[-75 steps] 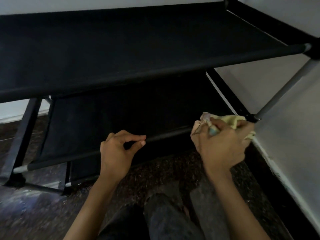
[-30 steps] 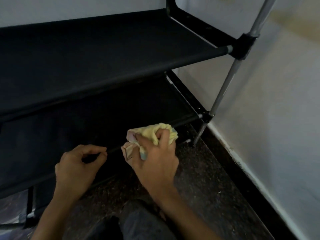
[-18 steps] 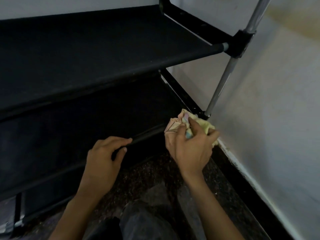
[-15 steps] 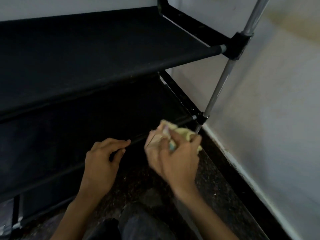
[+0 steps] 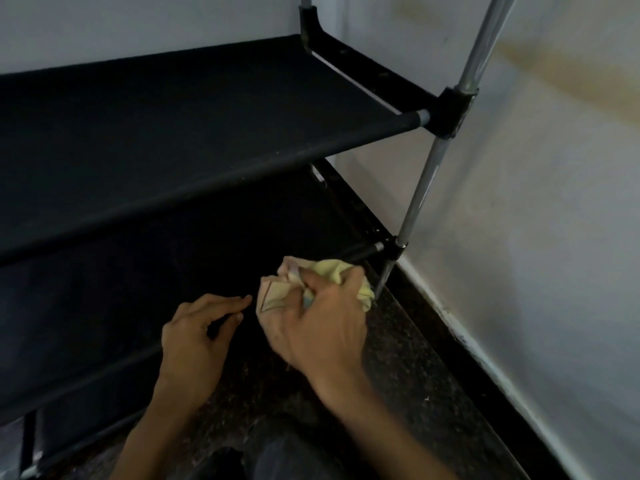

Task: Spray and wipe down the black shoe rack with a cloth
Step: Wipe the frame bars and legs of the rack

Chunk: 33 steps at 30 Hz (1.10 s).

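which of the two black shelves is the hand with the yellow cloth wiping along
The lower shelf. The right hand holds the cloth at its front bar, near the right corner post; the upper shelf sits well above both hands.

a pale painted wall (image 5: pixel 540 209) with a yellowish stain is standing at the right, meeting a dark speckled stone floor (image 5: pixel 408 362) along a black skirting strip (image 5: pixel 485 386).

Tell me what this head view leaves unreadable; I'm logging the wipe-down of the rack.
- Shoe rack: left end and top cut off by frame edges.
- Lower front bar: partly hidden behind right hand and cloth.
- Left hand: contact with the bar lost in dark.
- Spray bottle: not in view.
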Available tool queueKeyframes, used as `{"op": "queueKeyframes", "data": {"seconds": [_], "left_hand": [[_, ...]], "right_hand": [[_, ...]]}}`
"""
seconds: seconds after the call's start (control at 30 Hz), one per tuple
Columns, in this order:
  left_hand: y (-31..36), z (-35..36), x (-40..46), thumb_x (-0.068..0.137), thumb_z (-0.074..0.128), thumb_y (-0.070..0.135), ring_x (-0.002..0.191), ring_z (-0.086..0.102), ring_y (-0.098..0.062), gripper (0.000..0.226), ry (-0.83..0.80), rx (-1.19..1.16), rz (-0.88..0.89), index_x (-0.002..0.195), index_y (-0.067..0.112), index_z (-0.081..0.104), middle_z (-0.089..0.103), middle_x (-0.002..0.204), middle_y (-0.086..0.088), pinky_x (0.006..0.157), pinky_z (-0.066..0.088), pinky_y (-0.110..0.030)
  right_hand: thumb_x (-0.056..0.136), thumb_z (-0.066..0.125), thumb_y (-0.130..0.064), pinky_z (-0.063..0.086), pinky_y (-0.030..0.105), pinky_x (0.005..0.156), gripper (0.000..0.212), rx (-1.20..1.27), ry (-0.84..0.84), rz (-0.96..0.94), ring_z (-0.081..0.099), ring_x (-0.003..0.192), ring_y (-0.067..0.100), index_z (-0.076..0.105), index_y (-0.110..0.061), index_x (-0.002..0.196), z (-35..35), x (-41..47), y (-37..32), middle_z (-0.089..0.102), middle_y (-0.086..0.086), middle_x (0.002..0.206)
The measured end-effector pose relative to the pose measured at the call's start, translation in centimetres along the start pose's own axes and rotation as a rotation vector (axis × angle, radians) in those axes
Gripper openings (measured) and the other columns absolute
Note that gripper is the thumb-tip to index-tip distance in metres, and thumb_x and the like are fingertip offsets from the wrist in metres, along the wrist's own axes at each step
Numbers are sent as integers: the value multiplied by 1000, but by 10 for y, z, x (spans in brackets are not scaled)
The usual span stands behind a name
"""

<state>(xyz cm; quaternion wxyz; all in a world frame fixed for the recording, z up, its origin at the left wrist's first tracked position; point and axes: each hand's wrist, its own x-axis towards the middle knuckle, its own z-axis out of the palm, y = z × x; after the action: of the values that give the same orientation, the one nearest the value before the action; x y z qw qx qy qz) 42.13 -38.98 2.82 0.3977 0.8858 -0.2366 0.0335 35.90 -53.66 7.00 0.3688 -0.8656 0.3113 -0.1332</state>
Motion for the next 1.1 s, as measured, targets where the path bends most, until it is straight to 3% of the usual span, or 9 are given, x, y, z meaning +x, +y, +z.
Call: {"op": "queueKeyframes", "data": {"seconds": [0.2, 0.3, 0.4, 0.47, 0.73, 0.83, 0.93, 1.0, 1.1], "left_hand": [[1, 0, -2, 82, 67, 7, 94, 52, 2, 39, -8, -35, -47, 97, 43, 65, 61, 100, 30, 83, 42, -29], [1, 1, -2, 81, 67, 7, 94, 50, 6, 38, 1, -17, -42, 96, 43, 65, 60, 100, 33, 80, 42, -31], [1, 2, -3, 80, 68, 3, 86, 53, -3, 37, 6, -10, -25, 95, 37, 66, 65, 92, 21, 78, 43, -30], [0, 2, -2, 79, 69, -1, 86, 55, -11, 38, 14, -4, -17, 93, 34, 66, 68, 93, 9, 77, 43, -23], [5, 0, -2, 82, 68, 7, 97, 49, 9, 34, -9, -25, -69, 95, 39, 67, 62, 95, 26, 81, 39, -14], [6, -1, -1, 80, 69, 4, 93, 49, 12, 35, -3, -20, -64, 95, 36, 67, 61, 95, 26, 77, 36, -1], [6, -1, 0, 80, 68, -1, 86, 52, 4, 41, 5, -5, -61, 91, 38, 64, 60, 92, 25, 76, 38, -9], [7, -2, 0, 81, 67, -2, 83, 51, 0, 44, -6, -12, -81, 90, 40, 63, 59, 91, 25, 75, 36, -10], [8, -1, 0, 80, 69, 2, 85, 54, -3, 36, -2, -14, -48, 94, 36, 67, 61, 92, 25, 77, 37, -9]], "right_hand": [[91, 51, -32, 37, 29, 69, 30, -95, 310, 171, 51, 86, 25, 63, -24, 118, -23, 39, 33, 32, 6, 119], [93, 48, -38, 37, 28, 70, 40, -104, 236, 132, 51, 89, 25, 53, -28, 131, -19, 32, 34, 29, 6, 124], [91, 41, -42, 45, 30, 80, 43, -98, 49, 2, 53, 95, 24, 47, -33, 133, -1, 1, 13, 22, 3, 126], [86, 32, -46, 47, 31, 75, 47, -140, -22, -127, 52, 93, 22, 46, -35, 130, 8, -16, 5, 23, 1, 123], [93, 46, -35, 34, 27, 65, 35, -277, 240, 118, 56, 88, 27, 57, -22, 123, -26, 44, 36, 30, 9, 126], [90, 46, -41, 39, 28, 72, 33, -326, 110, 64, 56, 93, 29, 57, -25, 117, -11, 28, 12, 26, 11, 129], [88, 43, -47, 45, 37, 87, 39, -279, -127, -125, 50, 103, 34, 56, -23, 116, 4, -2, -14, 23, 14, 135], [91, 42, -46, 44, 36, 85, 42, -266, -250, -165, 48, 108, 33, 51, -22, 124, 6, -13, -20, 18, 11, 138], [89, 41, -47, 41, 34, 79, 38, -376, -118, -114, 50, 100, 30, 56, -24, 115, -7, 7, -2, 25, 8, 127]]}}
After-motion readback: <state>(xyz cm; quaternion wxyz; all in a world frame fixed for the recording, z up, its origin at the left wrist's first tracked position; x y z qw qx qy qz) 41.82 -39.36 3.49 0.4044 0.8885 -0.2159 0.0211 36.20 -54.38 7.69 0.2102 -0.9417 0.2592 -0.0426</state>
